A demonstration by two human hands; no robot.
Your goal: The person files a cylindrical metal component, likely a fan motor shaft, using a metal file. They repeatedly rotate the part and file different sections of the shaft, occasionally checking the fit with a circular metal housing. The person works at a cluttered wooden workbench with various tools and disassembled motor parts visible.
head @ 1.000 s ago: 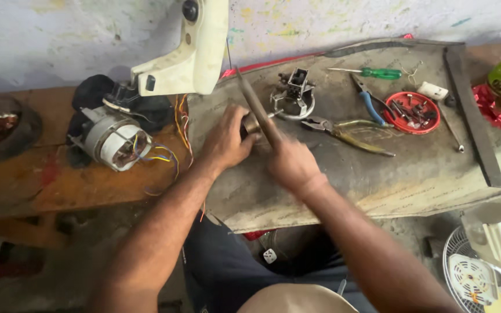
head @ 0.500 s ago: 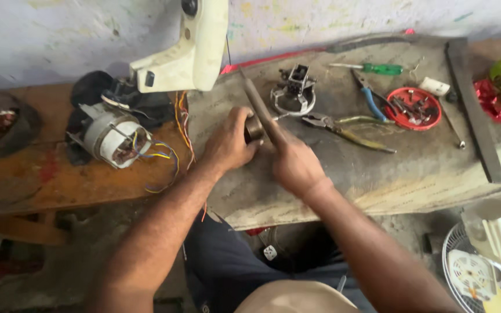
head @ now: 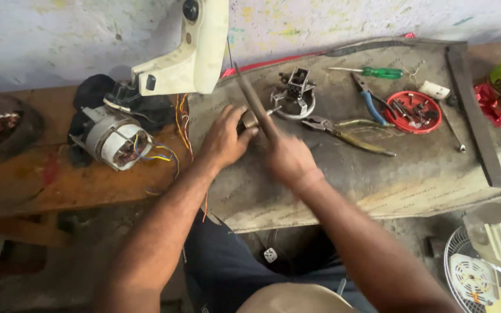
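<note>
My left hand (head: 225,138) grips a small brown cylindrical metal part (head: 249,120) and holds it down on the grey board (head: 378,179). My right hand (head: 288,157) is closed around the handle end of a long dark metal file (head: 252,99), whose blade slants up and to the left across the part. The right hand is blurred. Just beyond the part lies a round metal bracket with a small block on it (head: 293,98).
A fan motor with coloured wires (head: 114,139) and a cream plastic fan housing (head: 189,55) sit at the left. Pliers (head: 343,130), blue-handled cutters (head: 371,104), a green screwdriver (head: 378,72) and a red lid of small parts (head: 413,111) lie to the right. A fan grille (head: 476,272) stands low right.
My right hand and the file have shifted slightly along the part, in a back-and-forth stroke. The left hand stays on the part.
</note>
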